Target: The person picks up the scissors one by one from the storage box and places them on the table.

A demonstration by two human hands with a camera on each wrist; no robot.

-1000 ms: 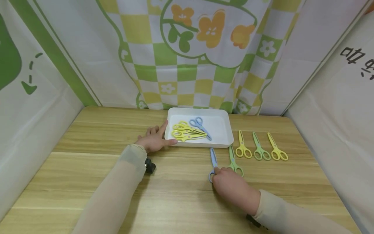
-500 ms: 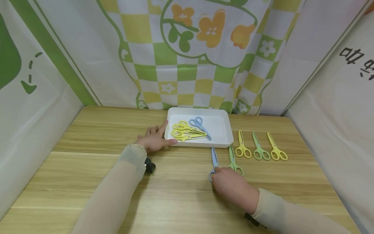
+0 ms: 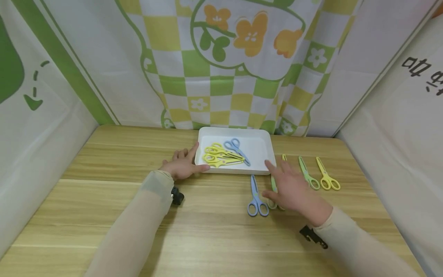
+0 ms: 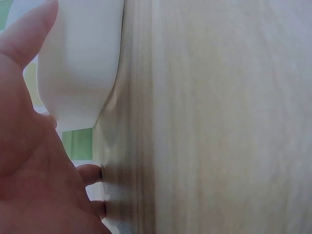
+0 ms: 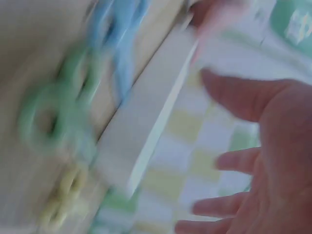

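Head view: the tray's (image 3: 260, 148) left edge is touched by the spread left hand (image 3: 180, 168); green scissors (image 3: 273, 184), half-covered by the spread right hand (image 3: 294, 188), are bared in right-wrist view.

Looked like a small booth or craft corner, screened on three sides by wrinkled hangings (image 3: 114, 84); could not be placed more exactly. Had a wood-grain counter (image 3: 207, 234), bearing bright scissors (image 3: 254, 197) and a shallow white tray (image 3: 238, 171). Showed behind it a curtain (image 3: 219, 85) with green and yellow checks and orange flowers, a left-hand sheet (image 3: 41, 142) with a green arrow (image 3: 32, 102), and a right-hand sheet (image 3: 398, 138) with dark lettering (image 3: 415, 66).
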